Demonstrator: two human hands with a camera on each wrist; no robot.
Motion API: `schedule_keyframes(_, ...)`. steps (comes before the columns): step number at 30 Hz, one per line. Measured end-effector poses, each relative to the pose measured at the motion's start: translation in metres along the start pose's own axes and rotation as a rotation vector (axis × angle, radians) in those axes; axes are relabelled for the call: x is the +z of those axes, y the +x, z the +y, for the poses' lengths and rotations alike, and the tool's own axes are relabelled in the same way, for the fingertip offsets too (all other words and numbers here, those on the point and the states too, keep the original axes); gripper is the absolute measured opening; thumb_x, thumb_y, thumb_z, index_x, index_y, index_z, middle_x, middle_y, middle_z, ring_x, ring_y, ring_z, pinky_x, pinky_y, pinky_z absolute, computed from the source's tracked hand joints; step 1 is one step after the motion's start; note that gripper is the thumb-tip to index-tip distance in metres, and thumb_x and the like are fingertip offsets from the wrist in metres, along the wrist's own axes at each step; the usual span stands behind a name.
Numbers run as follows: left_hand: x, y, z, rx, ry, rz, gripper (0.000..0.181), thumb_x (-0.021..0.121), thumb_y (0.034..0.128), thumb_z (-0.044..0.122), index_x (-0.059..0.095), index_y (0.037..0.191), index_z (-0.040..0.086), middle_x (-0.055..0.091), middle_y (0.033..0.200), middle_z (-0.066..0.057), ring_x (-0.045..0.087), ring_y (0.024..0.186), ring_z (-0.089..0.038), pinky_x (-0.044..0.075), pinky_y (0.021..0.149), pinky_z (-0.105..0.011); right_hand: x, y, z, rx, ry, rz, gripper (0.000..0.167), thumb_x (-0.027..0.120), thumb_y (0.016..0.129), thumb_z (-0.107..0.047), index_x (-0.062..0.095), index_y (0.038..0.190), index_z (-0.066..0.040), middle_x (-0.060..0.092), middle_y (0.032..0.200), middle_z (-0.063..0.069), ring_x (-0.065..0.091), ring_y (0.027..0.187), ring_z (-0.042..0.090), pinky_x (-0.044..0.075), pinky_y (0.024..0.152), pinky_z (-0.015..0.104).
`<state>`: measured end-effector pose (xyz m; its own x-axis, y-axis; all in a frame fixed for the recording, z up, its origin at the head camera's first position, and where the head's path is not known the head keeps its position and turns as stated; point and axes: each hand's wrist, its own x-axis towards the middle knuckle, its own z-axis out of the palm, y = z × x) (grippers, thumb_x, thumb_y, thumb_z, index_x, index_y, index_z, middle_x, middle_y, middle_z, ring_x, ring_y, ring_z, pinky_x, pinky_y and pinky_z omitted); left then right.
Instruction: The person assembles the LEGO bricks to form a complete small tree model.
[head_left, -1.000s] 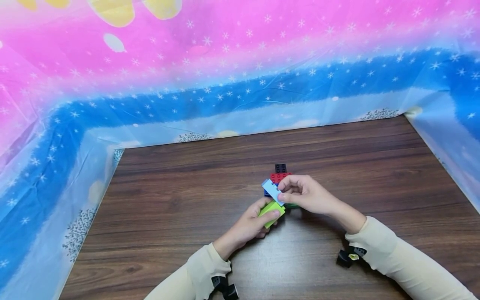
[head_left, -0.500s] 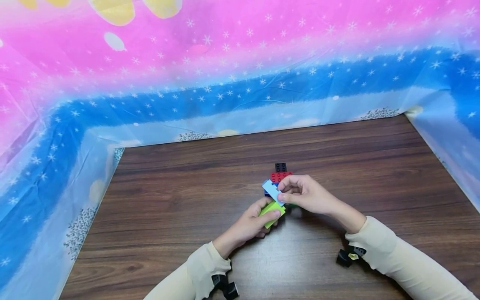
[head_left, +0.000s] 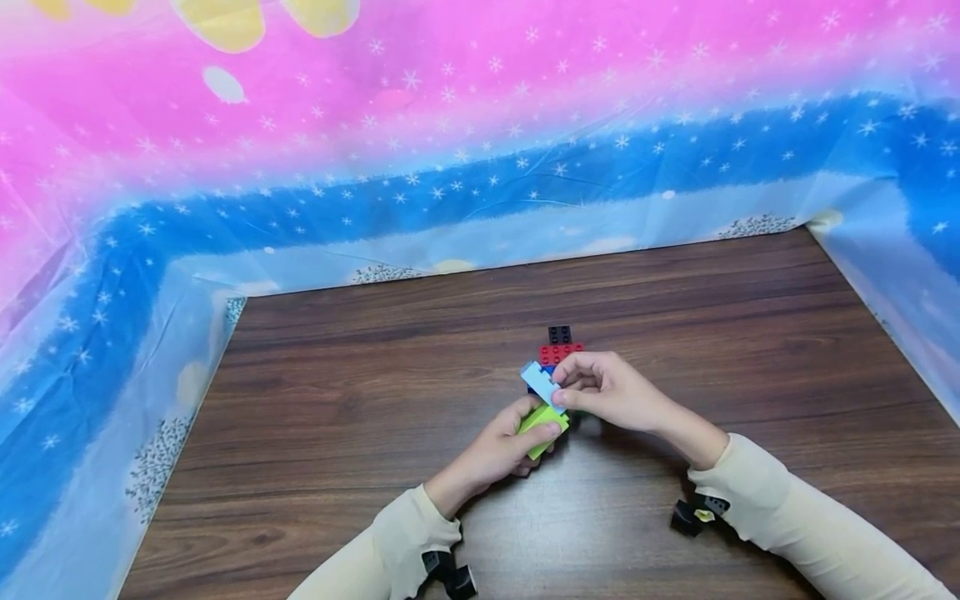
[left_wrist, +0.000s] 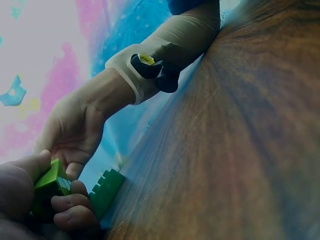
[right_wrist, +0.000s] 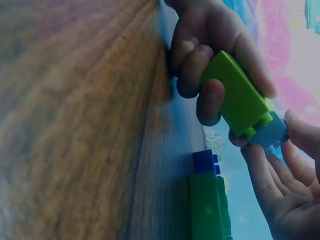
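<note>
My left hand grips a lime green piece, thumb on its top face. A seam across it in the right wrist view suggests two joined bricks. With thumb and fingers my right hand pinches a light blue toy brick. Its end meets the studded end of the lime green piece, where the light blue brick touches the studs. Whether the two are pressed fully together I cannot tell. In the left wrist view the left fingers curl round the lime green piece.
Behind the hands on the wooden table lie a black brick, a red brick and a partly hidden dark blue brick. A darker green brick adjoins the blue one. A patterned cloth borders the table.
</note>
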<state>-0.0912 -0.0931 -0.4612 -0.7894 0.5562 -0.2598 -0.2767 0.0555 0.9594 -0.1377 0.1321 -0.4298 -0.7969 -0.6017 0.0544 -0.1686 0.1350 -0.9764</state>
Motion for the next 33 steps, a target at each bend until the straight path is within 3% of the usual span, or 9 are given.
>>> schedule_keyframes(5, 0.0, 0.0, 0.0, 0.024, 0.033, -0.008, 0.038, 0.06, 0.1088, 0.02, 0.048, 0.138, 0.0, 0.065, 0.093, -0.007, 0.054, 0.06, -0.013, 0.042, 0.047, -0.02, -0.002, 0.0, -0.002, -0.032, -0.032, -0.012, 0.012, 0.075, 0.097, -0.002, 0.069, 0.107, 0.002, 0.072, 0.102, 0.012, 0.07, 0.096, 0.018, 0.062, 0.085, 0.03)
schedule_keyframes(10, -0.001, 0.0, 0.001, 0.053, 0.006, -0.061, 0.029, 0.058, 0.1096, 0.018, 0.052, 0.131, -0.001, 0.072, 0.1, -0.015, 0.066, 0.07, -0.015, 0.05, 0.048, -0.024, -0.01, -0.001, -0.005, -0.12, -0.166, 0.006, 0.012, 0.073, 0.1, -0.008, 0.075, 0.112, -0.007, 0.075, 0.107, 0.002, 0.07, 0.094, 0.018, 0.061, 0.082, 0.031)
schedule_keyframes(12, -0.001, 0.0, 0.001, 0.059, -0.019, -0.075, 0.028, 0.058, 0.1096, 0.017, 0.052, 0.13, -0.002, 0.073, 0.104, -0.019, 0.068, 0.075, -0.016, 0.053, 0.05, -0.025, -0.015, -0.002, -0.007, -0.184, -0.286, 0.044, 0.011, 0.072, 0.101, -0.009, 0.077, 0.111, -0.011, 0.076, 0.105, -0.002, 0.07, 0.091, 0.016, 0.06, 0.078, 0.03)
schedule_keyframes(15, -0.002, 0.001, 0.001, 0.057, -0.04, -0.074, 0.03, 0.058, 0.1095, 0.016, 0.051, 0.132, -0.003, 0.071, 0.108, -0.023, 0.069, 0.079, -0.016, 0.056, 0.053, -0.026, -0.022, -0.007, -0.01, -0.251, -0.577, 0.091, 0.007, 0.074, 0.1, -0.011, 0.078, 0.104, -0.015, 0.074, 0.095, -0.007, 0.066, 0.079, 0.008, 0.058, 0.068, 0.027)
schedule_keyframes(18, -0.002, 0.0, 0.001, 0.044, -0.045, -0.063, 0.032, 0.057, 0.1097, 0.015, 0.05, 0.134, -0.004, 0.071, 0.109, -0.023, 0.069, 0.08, -0.016, 0.057, 0.054, -0.026, -0.026, -0.014, -0.011, -0.239, -0.856, 0.053, 0.005, 0.081, 0.095, -0.014, 0.078, 0.099, -0.016, 0.069, 0.089, -0.009, 0.059, 0.072, 0.0, 0.053, 0.061, 0.024)
schedule_keyframes(20, -0.002, -0.001, 0.001, 0.039, -0.04, -0.053, 0.032, 0.057, 0.1097, 0.015, 0.049, 0.134, -0.003, 0.07, 0.108, -0.022, 0.068, 0.08, -0.016, 0.057, 0.054, -0.026, -0.026, -0.019, -0.011, -0.196, -0.953, -0.002, 0.008, 0.083, 0.093, -0.015, 0.078, 0.099, -0.015, 0.067, 0.088, -0.009, 0.056, 0.071, -0.001, 0.052, 0.059, 0.023)
schedule_keyframes(26, 0.0, -0.001, 0.002, 0.041, -0.037, -0.023, 0.029, 0.057, 0.1099, 0.019, 0.049, 0.13, -0.002, 0.069, 0.105, -0.018, 0.066, 0.079, -0.017, 0.057, 0.053, -0.026, -0.023, -0.023, -0.01, -0.107, -1.017, -0.094, 0.015, 0.089, 0.087, -0.018, 0.077, 0.095, -0.014, 0.062, 0.087, -0.007, 0.054, 0.071, 0.003, 0.051, 0.06, 0.024)
schedule_keyframes(33, 0.0, 0.0, 0.003, 0.044, -0.036, -0.009, 0.029, 0.057, 0.109, 0.018, 0.05, 0.127, -0.003, 0.069, 0.105, -0.017, 0.065, 0.078, -0.016, 0.056, 0.052, -0.026, -0.019, -0.024, -0.014, -0.017, -0.934, -0.194, 0.027, 0.094, 0.08, -0.018, 0.067, 0.078, -0.021, 0.055, 0.086, -0.011, 0.05, 0.071, 0.004, 0.048, 0.061, 0.025)
